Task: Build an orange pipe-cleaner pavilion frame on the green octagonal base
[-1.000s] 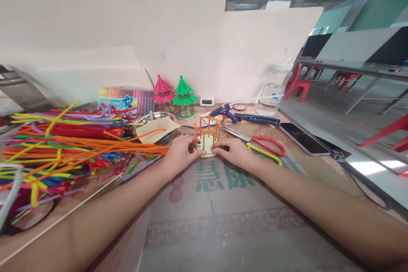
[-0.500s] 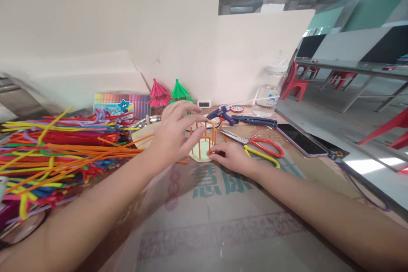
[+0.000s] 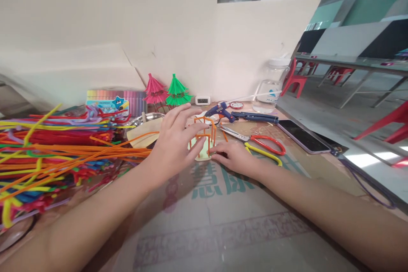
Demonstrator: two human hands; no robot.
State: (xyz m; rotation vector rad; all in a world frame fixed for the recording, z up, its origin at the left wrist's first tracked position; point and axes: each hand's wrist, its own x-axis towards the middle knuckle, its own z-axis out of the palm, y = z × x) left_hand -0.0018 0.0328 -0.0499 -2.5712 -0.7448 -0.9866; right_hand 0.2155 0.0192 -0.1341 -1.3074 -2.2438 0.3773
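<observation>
A small frame of orange pipe cleaners (image 3: 209, 143) stands upright on a pale green base (image 3: 203, 157). My left hand (image 3: 178, 138) is raised at its left side, fingers spread and partly in front of it, with nothing seen in the grasp. On the right, my right hand (image 3: 231, 155) rests low on the table with thumb and index finger at the frame's lower right corner, pinched by the edge of the base. Long orange pipe cleaners (image 3: 105, 151) reach from the left pile to behind my left wrist.
Scissors (image 3: 255, 139), a blue glue gun (image 3: 221, 111), a dark blue tool (image 3: 255, 117) and a phone (image 3: 302, 136) lie to the right. Behind stand a bottle (image 3: 270, 87), a small clock (image 3: 202, 100), two paper-like trees (image 3: 176, 91) and markers (image 3: 116, 102). Colourful pipe cleaners (image 3: 57, 136) fill the left.
The view has shifted slightly. My left hand sits a little lower over the left side of the frame, and my right hand stays at the base's right edge.
</observation>
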